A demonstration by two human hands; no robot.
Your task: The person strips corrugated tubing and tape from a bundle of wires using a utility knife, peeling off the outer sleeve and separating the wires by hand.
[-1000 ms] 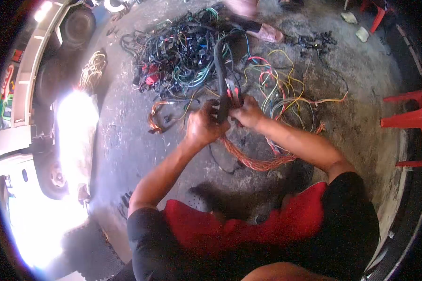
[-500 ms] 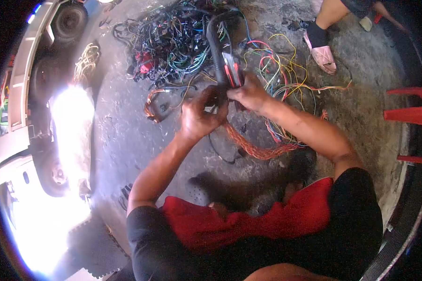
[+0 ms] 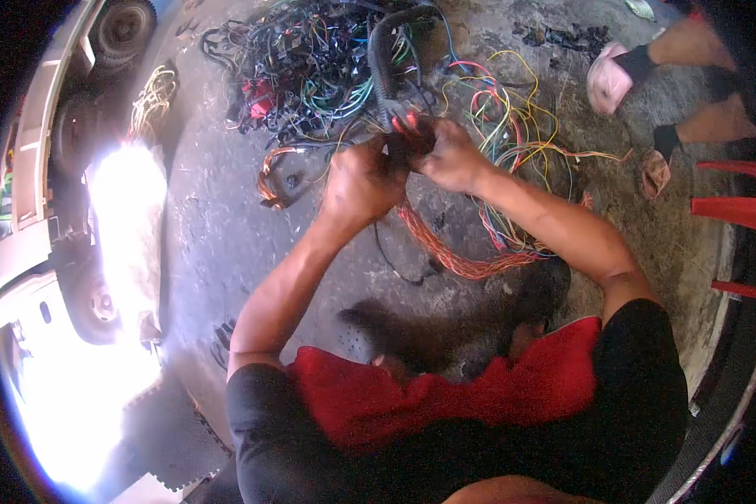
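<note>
My left hand (image 3: 364,181) is closed round a thick black corrugated tube (image 3: 381,71) that rises toward the dark wire pile. Close beside it, my right hand (image 3: 451,160) is closed on a tool with red parts (image 3: 407,123), pressed near the tube; its jaws are hard to make out. From under my hands a bundle of orange-brown wires (image 3: 454,262) curves down and right along the floor. Loose yellow, red and green wires (image 3: 512,126) lie to the right of my right hand. What the fingers do at the tube's end is hidden.
A large heap of dark wiring (image 3: 311,67) lies ahead. A coil of copper-coloured wire (image 3: 266,181) sits at left. Another person's feet in pink shoes (image 3: 609,80) are at upper right, above red chair legs (image 3: 731,210). Vehicle wheels (image 3: 124,35) stand at far left.
The other person has stepped in from the top and moved rightward. My hands have shifted slightly upward in view, and the tool, earlier showing bright jaws, now shows mainly its red parts.
</note>
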